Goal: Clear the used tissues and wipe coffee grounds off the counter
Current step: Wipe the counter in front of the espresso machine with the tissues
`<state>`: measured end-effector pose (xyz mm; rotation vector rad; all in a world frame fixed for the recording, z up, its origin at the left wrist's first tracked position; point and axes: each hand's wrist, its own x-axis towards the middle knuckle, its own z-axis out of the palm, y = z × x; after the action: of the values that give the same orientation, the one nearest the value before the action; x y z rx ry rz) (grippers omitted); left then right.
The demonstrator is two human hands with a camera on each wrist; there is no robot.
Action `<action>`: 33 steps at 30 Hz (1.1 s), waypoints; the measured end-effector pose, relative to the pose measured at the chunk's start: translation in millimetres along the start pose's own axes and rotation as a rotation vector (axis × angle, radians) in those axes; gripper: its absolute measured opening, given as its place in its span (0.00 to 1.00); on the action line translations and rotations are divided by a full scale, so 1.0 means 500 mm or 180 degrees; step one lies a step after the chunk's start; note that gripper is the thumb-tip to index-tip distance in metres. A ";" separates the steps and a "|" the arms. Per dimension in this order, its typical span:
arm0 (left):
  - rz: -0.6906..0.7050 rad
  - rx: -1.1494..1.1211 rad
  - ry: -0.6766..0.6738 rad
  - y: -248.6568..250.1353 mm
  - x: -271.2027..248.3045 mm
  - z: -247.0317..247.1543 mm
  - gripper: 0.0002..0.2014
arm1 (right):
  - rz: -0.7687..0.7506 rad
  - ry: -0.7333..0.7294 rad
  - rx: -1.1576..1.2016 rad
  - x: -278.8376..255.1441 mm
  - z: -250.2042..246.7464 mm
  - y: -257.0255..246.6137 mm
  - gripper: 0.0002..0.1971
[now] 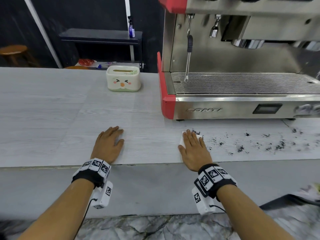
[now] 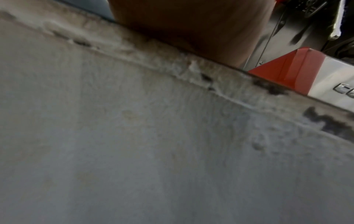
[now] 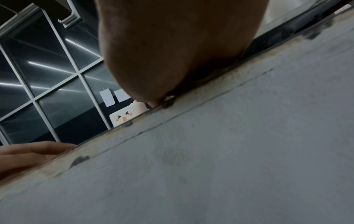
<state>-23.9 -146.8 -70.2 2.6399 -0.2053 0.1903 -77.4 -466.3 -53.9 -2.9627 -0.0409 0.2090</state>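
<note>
The right hand (image 1: 193, 149) presses a white tissue (image 1: 182, 139) flat under straight fingers near the table's (image 1: 52, 110) front edge, beside the coffee grounds (image 1: 259, 144); the left hand (image 1: 110, 144) rests flat, released. A careless sweep could push grounds over that edge.

The counter (image 1: 52, 108) looked like matt, pale wood-grain laminate, its front edge (image 2: 172, 72) rough and chipped. The machine (image 1: 242, 101) was glossy brushed steel with red plastic corners. The tissue (image 1: 182, 139) seemed soft white paper; the holder (image 1: 123, 80) glazed ceramic.
</note>
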 end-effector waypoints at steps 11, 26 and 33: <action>0.0328 -0.0332 0.0011 0.177 -0.010 0.064 0.28 | -0.0604 0.0159 0.0247 -0.018 0.022 -0.084 0.35; 0.0243 0.0108 -0.0149 0.223 -0.025 0.116 0.29 | -0.0590 0.0093 0.0012 -0.015 0.007 0.048 0.33; 0.0223 0.0028 -0.0158 0.226 -0.026 0.112 0.33 | -0.0404 0.0009 -0.0023 -0.012 -0.010 0.108 0.32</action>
<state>-51.3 -270.4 -70.1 2.6499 -0.3143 0.1492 -81.8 -520.4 -57.2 -2.9541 -0.2292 0.1881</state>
